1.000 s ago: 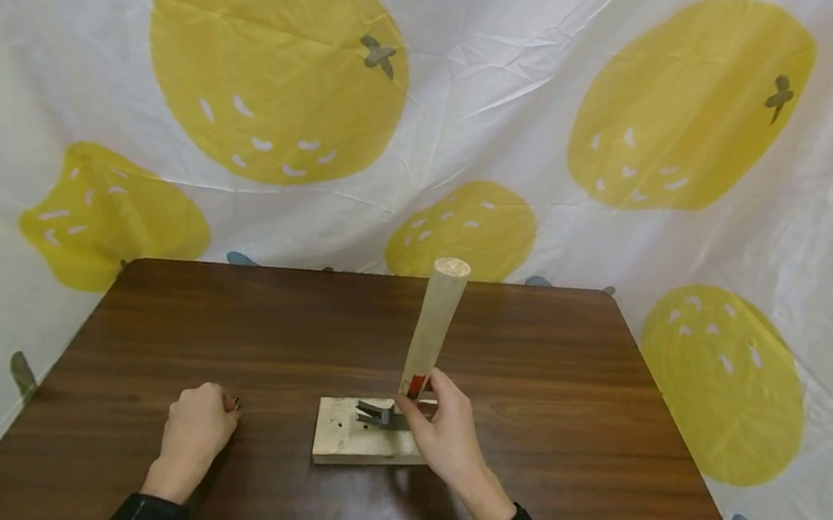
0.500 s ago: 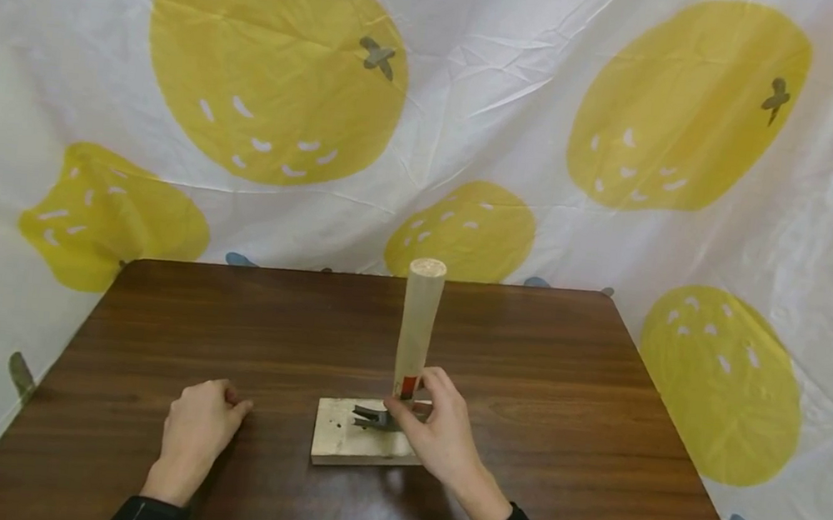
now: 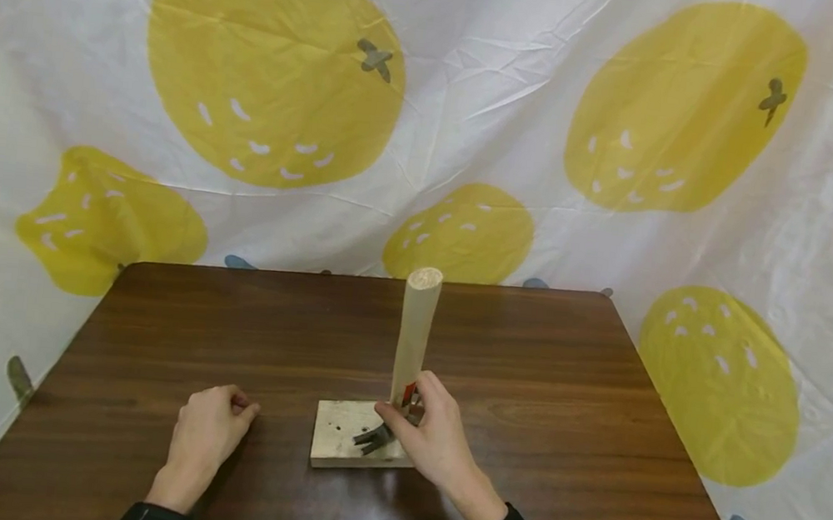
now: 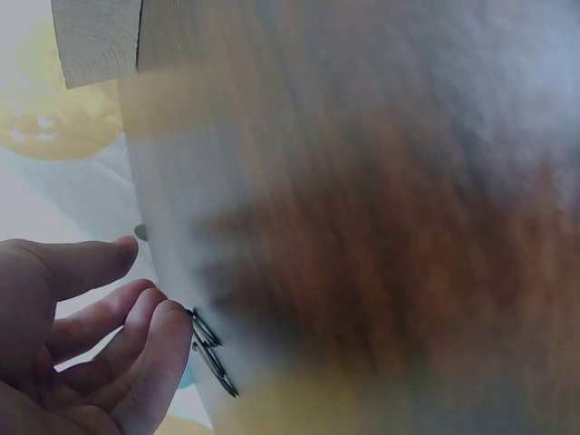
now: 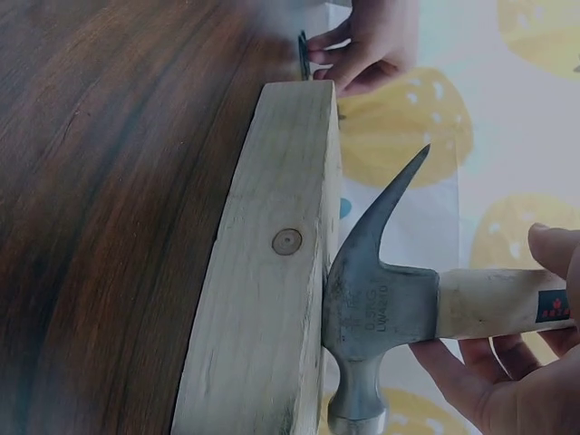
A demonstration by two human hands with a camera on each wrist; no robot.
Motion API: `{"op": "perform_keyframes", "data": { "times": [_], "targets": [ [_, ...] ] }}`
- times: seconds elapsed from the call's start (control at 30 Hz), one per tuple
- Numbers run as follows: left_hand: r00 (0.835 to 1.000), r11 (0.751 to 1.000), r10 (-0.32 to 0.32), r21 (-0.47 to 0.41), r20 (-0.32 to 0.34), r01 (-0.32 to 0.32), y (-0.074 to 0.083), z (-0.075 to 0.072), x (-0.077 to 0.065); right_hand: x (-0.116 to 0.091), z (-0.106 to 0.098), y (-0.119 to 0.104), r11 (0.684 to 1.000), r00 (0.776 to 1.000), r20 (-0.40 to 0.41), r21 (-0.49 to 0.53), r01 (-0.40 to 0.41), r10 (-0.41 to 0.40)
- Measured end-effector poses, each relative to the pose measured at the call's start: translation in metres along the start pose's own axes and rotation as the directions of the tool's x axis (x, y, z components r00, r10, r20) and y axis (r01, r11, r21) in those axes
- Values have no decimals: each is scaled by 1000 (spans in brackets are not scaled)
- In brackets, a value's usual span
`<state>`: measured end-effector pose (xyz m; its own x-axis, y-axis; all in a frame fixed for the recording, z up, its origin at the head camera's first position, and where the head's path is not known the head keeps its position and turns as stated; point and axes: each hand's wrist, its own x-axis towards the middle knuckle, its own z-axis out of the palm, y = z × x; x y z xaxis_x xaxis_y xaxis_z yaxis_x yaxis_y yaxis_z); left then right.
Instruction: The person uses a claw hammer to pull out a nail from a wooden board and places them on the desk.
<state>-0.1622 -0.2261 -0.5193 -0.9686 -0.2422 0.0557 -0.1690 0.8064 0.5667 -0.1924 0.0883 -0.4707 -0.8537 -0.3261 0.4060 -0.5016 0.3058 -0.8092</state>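
A claw hammer stands head down on a pale wooden block, its thick wooden handle pointing up. My right hand holds the handle low down, just above the head, by the red label. In the right wrist view the steel hammer head rests against the block's face, claw towards the left hand. My left hand rests on the table left of the block, fingers loosely bent. In the left wrist view, thumb and fingers are apart, and a few dark nails lie by the fingertips.
The brown wood-grain table reaches back to a white cloth printed with yellow fruit. Small dark holes show in the block's top, and a round knot marks its side.
The hammer's handle has swung left to stand more upright. Its head has turned, so the claw points more towards me. My left thumb and fingers have shifted slightly right.
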Motion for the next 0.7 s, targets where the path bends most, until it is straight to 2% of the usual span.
{"op": "perform_keyframes", "data": {
  "times": [0.37,0.6,0.7],
  "targets": [
    [999,999,32,-36,16,-32,7,4,0,0,2,-1,1000,1000,-16,-24,10,-10],
    [999,999,42,-34,19,-41,9,5,1,-1,2,-2,1000,999,-25,-8,-25,25],
    [997,997,73,-18,8,-73,10,7,2,-1,2,-2,999,999,-23,1,-40,40]
  ]
}}
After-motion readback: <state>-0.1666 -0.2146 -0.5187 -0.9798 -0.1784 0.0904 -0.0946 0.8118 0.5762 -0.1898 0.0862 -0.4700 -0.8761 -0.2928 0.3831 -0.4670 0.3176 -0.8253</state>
